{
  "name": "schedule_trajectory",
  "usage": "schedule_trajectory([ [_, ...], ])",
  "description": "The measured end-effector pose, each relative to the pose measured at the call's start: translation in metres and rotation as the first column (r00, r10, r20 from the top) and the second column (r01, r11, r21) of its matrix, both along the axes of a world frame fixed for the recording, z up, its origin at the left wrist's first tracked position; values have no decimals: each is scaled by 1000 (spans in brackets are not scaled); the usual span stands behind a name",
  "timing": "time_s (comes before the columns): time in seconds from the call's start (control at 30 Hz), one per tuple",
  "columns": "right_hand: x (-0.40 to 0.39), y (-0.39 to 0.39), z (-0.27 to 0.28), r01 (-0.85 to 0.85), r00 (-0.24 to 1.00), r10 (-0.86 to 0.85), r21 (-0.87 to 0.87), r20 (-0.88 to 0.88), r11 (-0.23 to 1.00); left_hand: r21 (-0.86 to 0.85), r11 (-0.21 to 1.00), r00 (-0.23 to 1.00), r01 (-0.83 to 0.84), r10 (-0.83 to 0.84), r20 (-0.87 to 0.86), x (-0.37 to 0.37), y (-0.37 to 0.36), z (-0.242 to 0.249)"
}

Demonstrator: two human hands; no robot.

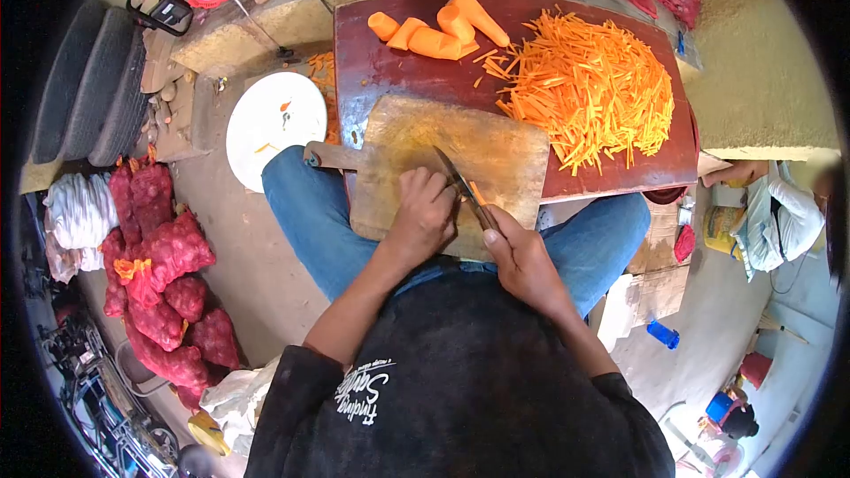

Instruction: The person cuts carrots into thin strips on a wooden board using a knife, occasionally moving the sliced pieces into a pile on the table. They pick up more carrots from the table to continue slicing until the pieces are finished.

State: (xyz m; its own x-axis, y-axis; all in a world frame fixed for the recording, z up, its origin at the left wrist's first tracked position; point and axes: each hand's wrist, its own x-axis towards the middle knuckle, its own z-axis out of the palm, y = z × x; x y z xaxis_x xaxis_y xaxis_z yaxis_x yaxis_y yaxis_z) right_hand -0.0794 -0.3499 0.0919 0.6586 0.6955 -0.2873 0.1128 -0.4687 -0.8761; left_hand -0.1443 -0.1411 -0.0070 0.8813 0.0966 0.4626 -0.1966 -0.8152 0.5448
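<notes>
My right hand (524,258) grips a knife (453,171), its dark blade pointing up and to the left over a worn wooden cutting board (496,137). A thin carrot strip (479,194) shows beside the blade near the handle. My left hand (423,211) rests on the board just left of the knife, fingers curled; whatever lies under them is hidden. Beyond the board, on the dark red table (381,80), lie several peeled carrot pieces (434,42). A big heap of carrot strips (598,84) covers the table's right side.
The board spans my lap and the table's near edge. To the left stands a round white lid or basin (276,119) with scraps on it. Red mesh sacks (168,257) line the floor at left, near stacked tires (84,80). A blue object (662,334) lies on the floor at right.
</notes>
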Motion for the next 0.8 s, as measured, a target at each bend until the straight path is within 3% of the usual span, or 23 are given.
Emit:
schedule_trajectory([
  [0.27,-3,2,-1,43,999,-43,60,5,997,-13,1000,1000,-10,10,14,0,-2,3],
  [0.47,5,7,0,48,997,-52,-60,-58,997,17,1000,999,-4,4,-36,-1,0,-2],
  [0.57,3,1,5,69,997,-67,36,-44,997,-71,997,998,-42,45,44,0,-2,-4],
  [0.67,5,-5,10,18,1000,-16,76,-19,997,-303,946,991,-115,130,31,-6,4,7],
  [0.8,1,-14,-18,-67,992,44,196,122,978,-167,961,968,-219,236,86,-18,26,21],
])
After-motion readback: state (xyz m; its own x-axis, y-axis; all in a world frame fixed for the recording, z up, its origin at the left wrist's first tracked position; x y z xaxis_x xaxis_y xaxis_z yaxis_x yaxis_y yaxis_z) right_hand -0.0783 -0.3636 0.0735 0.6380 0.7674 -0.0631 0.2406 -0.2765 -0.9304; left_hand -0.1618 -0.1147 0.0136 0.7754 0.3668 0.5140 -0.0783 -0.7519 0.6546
